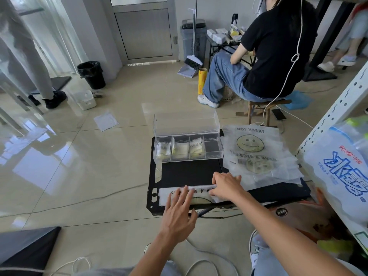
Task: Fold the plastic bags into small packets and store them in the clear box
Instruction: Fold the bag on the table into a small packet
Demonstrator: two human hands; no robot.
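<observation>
Left hand [179, 208] flat on the long white folded plastic-bag strip [200, 190], right hand [227, 186] pinching its 3 o'clock end; slick film prob unfolds if pressure eases.

Folded bag [164, 194] print partly under left hand [179, 210], right hand [227, 186]; blue-printed bag [338, 170] cut by frame edge
</observation>
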